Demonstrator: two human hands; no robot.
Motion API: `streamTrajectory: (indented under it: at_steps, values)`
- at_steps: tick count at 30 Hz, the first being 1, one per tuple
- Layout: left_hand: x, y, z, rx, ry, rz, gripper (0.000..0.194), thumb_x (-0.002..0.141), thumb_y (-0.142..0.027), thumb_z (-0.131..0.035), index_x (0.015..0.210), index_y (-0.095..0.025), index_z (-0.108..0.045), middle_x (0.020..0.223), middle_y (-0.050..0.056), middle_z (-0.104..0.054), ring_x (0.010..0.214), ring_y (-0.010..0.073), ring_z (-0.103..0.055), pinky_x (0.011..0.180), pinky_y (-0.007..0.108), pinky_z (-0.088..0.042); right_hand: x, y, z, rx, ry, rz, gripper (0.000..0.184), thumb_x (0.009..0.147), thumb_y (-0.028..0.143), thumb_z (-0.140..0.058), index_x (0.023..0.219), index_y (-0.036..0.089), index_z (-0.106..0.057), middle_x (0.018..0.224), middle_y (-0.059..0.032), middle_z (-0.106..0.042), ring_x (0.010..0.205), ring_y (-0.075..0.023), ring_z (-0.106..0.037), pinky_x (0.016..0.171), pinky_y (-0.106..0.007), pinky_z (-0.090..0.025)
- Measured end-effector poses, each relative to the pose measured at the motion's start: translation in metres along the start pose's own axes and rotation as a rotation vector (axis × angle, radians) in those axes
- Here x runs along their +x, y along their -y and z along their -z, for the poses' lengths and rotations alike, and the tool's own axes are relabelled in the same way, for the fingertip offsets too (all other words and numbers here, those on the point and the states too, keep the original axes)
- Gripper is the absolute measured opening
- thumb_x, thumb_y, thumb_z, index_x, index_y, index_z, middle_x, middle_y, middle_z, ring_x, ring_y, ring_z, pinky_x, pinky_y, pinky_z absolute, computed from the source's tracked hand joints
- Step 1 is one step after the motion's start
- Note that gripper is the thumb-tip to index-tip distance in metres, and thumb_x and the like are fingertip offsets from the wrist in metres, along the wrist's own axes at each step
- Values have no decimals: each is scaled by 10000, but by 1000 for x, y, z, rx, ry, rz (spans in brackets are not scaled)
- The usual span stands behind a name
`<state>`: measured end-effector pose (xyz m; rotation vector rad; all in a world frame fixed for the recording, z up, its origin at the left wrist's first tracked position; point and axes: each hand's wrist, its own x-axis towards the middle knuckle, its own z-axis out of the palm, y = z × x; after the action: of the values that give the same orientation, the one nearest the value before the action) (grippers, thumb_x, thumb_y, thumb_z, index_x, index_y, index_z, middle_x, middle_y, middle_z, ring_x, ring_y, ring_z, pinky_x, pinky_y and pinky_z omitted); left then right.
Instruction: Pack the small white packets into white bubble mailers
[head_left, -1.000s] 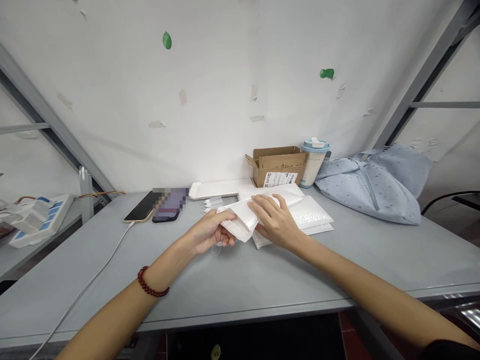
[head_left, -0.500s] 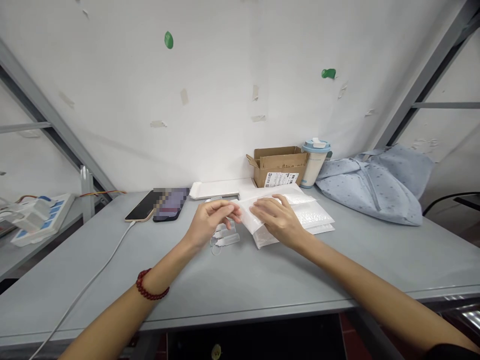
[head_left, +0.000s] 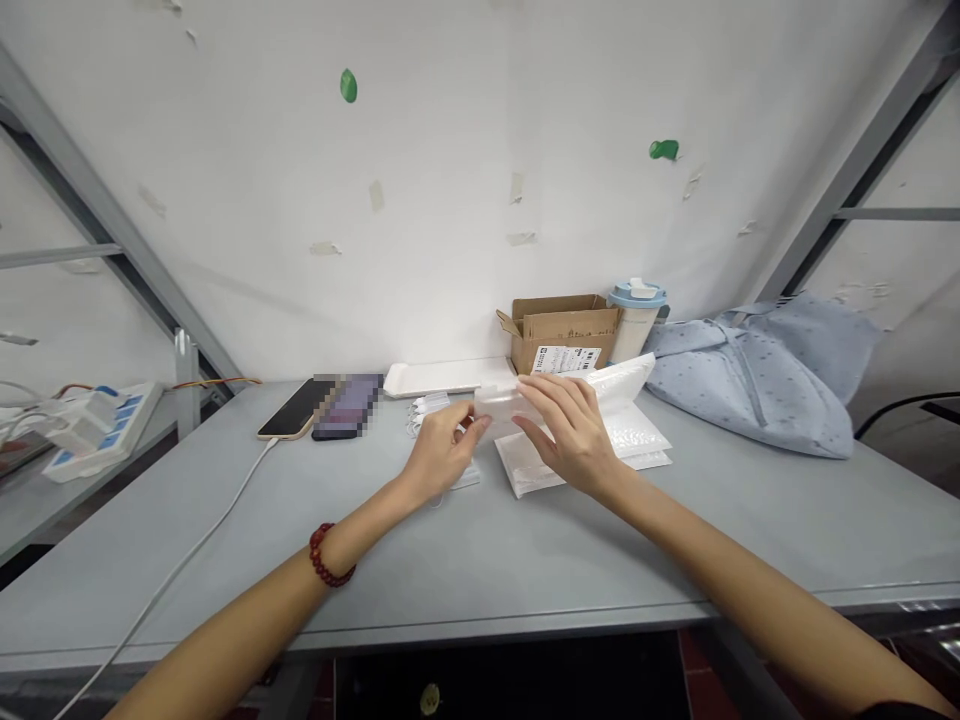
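My left hand (head_left: 450, 445) pinches the left edge of a white bubble mailer (head_left: 626, 383) between thumb and fingers, raising that edge off the table. My right hand (head_left: 570, 430) rests against the same mailer, its fingers stretched out and its thumb apart from them. Under it lies another white bubble mailer (head_left: 517, 468), flat on the grey table. Several small clear plastic pieces with thin white loops (head_left: 429, 404) lie behind and beside my left hand, which partly covers them.
Behind stand an open cardboard box (head_left: 566, 325), a cup with a blue lid (head_left: 635, 320) and a flat white package (head_left: 442, 376). Two phones (head_left: 289, 412) lie left, one with a white cable. A light blue cloth bag (head_left: 757, 385) sits right. A power strip (head_left: 105, 435) is far left.
The top mailer has been lifted and tilted up. My left hand has closed onto its edge, and my right hand has turned with its fingers straighter. The view has shifted slightly.
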<state>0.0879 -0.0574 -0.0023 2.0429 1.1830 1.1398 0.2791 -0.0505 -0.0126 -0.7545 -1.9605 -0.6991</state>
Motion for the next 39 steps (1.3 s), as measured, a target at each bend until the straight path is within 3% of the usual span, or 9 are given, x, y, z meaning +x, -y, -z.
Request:
streamTrajectory:
  at_steps: [3,7,13,16,22,26,31,35,39]
  values:
    - [21,-3,1,-178,55,165,261,816,-360,-537,630,-181,-501,543,-31,-499,467,103,-460,494,230,-373,0,-4,-2,-45,43,-41,377,893,214,-457,1263,149,-439,1228,-160,-570,1213,-260,-468,935,-420,-363]
    - [53,4,-5,-349,88,337,269,785,-282,-594,569,-159,-493,489,-32,-498,417,69,-438,481,214,-362,-5,-11,-8,-158,141,-93,346,889,251,-469,1210,122,-469,1308,-200,-493,1258,-298,-410,975,-497,-307]
    - [82,16,-9,-448,121,563,215,695,-149,-708,551,-101,-555,471,9,-531,445,78,-494,505,218,-419,-13,-24,-16,-223,433,-130,286,836,248,-561,1087,113,-542,1213,-206,-543,1105,-312,-498,853,-453,-390]
    - [85,19,-7,-417,126,578,212,694,-116,-702,540,-93,-558,478,31,-560,459,87,-522,528,222,-447,-15,-26,-17,-232,547,-191,216,857,229,-522,1051,147,-569,1194,-170,-556,1056,-287,-517,816,-419,-405]
    - [85,26,-6,-340,132,582,197,720,-93,-652,543,-95,-566,484,32,-574,460,83,-531,536,212,-462,-10,-27,-12,-243,694,-300,324,909,248,-420,1211,164,-499,1328,-154,-466,1199,-284,-422,851,-399,-383]
    - [86,29,-6,-262,179,560,183,743,-139,-623,569,-92,-595,535,53,-613,501,101,-567,566,226,-486,-9,-29,-11,-258,750,-316,309,920,258,-388,1194,176,-504,1280,-140,-504,1134,-271,-473,833,-391,-380]
    - [94,45,7,-12,155,492,177,783,-218,-555,704,-89,-647,742,115,-696,600,152,-629,587,259,-505,-8,-29,-10,-287,744,-313,284,916,254,-393,1156,168,-518,1239,-137,-524,1074,-261,-500,837,-389,-360]
    - [103,70,24,318,56,385,93,687,-170,-611,730,-112,-670,816,116,-705,777,211,-643,673,276,-487,-7,-27,-11,-316,710,-305,247,907,258,-421,1091,150,-546,1181,-146,-543,1033,-259,-507,839,-388,-346]
    - [106,90,33,544,78,291,176,648,-223,-660,789,-130,-708,857,109,-708,846,243,-636,720,291,-472,-8,-25,-12,-309,653,-278,215,907,242,-413,1040,152,-555,1129,-145,-559,1010,-248,-502,827,-373,-337]
